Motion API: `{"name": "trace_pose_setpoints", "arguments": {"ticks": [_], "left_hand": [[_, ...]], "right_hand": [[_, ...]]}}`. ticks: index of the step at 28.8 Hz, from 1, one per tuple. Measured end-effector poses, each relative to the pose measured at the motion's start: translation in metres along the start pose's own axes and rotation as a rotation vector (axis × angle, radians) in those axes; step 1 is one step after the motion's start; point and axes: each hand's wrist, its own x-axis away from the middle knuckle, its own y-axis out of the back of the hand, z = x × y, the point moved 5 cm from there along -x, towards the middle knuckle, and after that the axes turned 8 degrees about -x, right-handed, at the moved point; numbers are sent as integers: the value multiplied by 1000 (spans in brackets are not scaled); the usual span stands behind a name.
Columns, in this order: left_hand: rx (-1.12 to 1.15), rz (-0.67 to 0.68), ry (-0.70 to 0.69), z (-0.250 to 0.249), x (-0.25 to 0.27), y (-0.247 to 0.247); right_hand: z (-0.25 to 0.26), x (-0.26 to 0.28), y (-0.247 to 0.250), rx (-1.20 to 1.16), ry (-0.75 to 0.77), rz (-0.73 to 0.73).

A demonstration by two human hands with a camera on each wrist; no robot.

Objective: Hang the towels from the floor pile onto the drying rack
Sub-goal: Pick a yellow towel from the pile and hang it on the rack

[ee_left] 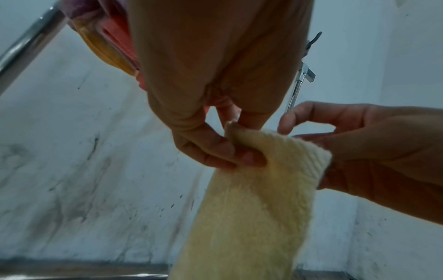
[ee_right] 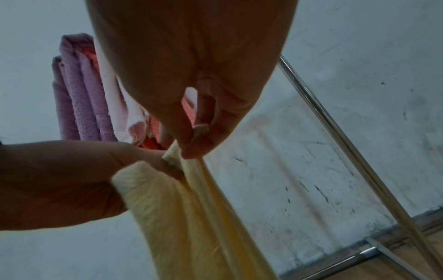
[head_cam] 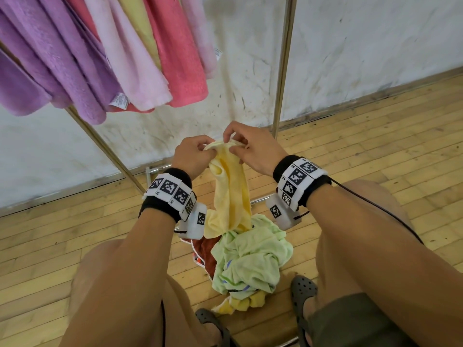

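A pale yellow towel [head_cam: 231, 191] hangs from both hands above the floor pile. My left hand [head_cam: 194, 152] pinches its top edge between thumb and fingers, seen close in the left wrist view as the left hand [ee_left: 215, 149] on the yellow towel [ee_left: 251, 208]. My right hand [head_cam: 246, 146] pinches the same edge just to the right; in the right wrist view the right hand [ee_right: 194, 147] grips the towel [ee_right: 196, 217] at its hem. The floor pile [head_cam: 250, 254] holds a light green towel, a red one and a yellow one. The drying rack [head_cam: 283, 66] stands behind.
Purple, pink, yellow and coral towels [head_cam: 105, 53] hang from the rack at upper left. A slanted rack leg [head_cam: 107, 149] runs down left of my hands. A scuffed white wall [head_cam: 363, 46] is behind. My feet in dark clogs [head_cam: 303, 291] flank the pile on the wooden floor [head_cam: 363, 146].
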Motion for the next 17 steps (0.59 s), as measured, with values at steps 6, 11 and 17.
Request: {"name": "trace_pose_setpoints", "arguments": {"ticks": [6, 11, 17], "left_hand": [[32, -1, 22, 1, -2, -2], [72, -29, 64, 5, -3, -4], [113, -93, 23, -15, 2, 13]], "right_hand": [[2, 4, -12, 218, -43, 155], [4, 4, -20, 345, -12, 214], [13, -5, 2, 95, -25, -19]]}}
